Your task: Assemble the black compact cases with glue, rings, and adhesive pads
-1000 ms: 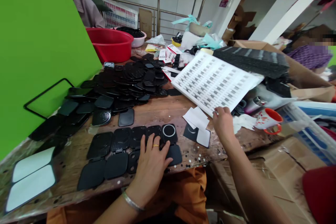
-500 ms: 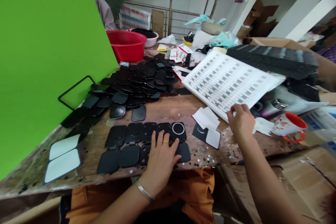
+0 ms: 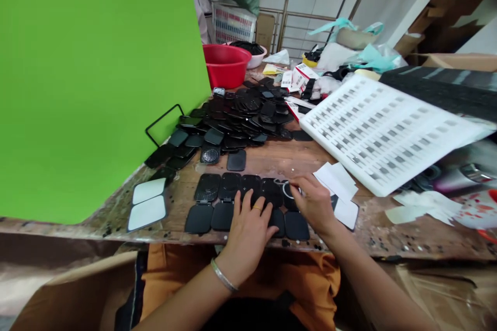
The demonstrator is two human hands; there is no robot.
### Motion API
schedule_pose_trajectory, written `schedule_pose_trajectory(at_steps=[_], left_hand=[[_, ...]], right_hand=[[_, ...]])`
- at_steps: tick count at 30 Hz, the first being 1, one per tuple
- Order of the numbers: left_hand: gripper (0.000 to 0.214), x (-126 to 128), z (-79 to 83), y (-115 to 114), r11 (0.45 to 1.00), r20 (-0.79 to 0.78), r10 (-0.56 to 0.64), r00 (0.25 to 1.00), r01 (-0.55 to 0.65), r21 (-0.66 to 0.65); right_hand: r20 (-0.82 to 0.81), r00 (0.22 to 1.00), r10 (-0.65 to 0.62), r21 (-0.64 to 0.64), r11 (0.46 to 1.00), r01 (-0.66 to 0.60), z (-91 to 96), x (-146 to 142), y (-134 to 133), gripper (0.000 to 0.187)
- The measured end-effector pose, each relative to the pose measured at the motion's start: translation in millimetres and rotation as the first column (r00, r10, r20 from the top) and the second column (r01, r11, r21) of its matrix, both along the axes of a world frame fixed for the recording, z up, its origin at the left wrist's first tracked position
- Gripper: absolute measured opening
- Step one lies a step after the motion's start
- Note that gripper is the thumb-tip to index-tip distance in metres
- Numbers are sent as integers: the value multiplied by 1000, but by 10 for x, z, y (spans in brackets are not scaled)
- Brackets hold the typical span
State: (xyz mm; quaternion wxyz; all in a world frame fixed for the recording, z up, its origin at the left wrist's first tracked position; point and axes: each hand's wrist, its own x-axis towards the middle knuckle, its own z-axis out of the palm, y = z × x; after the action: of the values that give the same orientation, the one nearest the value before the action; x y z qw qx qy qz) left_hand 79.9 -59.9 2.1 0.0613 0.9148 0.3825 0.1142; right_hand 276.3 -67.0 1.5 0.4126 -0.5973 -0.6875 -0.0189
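Note:
My left hand (image 3: 248, 232), with a ring and a bracelet on it, lies with fingers spread over a double row of hinged black square cases (image 3: 207, 186). My right hand (image 3: 312, 199) is closed in a pinch above the row's right end. A thin pale ring (image 3: 278, 182) shows at its fingertips, partly hidden by them. Just under those fingers, a white ring (image 3: 286, 190) lies on the end case. Beside the right hand are white paper sheets (image 3: 337, 180) and a white-faced square pad (image 3: 347, 213).
A white slotted tray (image 3: 373, 129) stands tilted at the right. Behind the cases is a heap of black pieces (image 3: 240, 114), with a red basin (image 3: 229, 67) beyond. A green panel (image 3: 97, 88) rises at the left, near a white-faced folded piece (image 3: 147, 212). A patterned mug (image 3: 477, 209) stands far right.
My right hand has moved left from the tray's near edge to the right end of the case row. My left hand stays spread on the cases. The view has turned left.

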Motion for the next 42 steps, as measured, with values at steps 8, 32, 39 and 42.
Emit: schedule_pose_trajectory(at_steps=[8, 32, 39, 42], left_hand=[[48, 15, -4, 17, 1000, -39, -12, 999, 12, 5], [40, 36, -56, 116, 998, -43, 4, 999, -1, 59], [41, 52, -8, 102, 998, -68, 6, 998, -2, 62], [41, 64, 13, 92, 998, -80, -4, 997, 9, 59]], right_hand=[[247, 961, 128, -84, 990, -110, -347, -175, 69, 25], [280, 556, -783, -97, 553, 828, 113, 1747, -231, 26], [367, 539, -758, -232, 487, 842, 237, 1839, -253, 25], [386, 534, -752, -262, 466, 845, 309, 1863, -285, 28]])
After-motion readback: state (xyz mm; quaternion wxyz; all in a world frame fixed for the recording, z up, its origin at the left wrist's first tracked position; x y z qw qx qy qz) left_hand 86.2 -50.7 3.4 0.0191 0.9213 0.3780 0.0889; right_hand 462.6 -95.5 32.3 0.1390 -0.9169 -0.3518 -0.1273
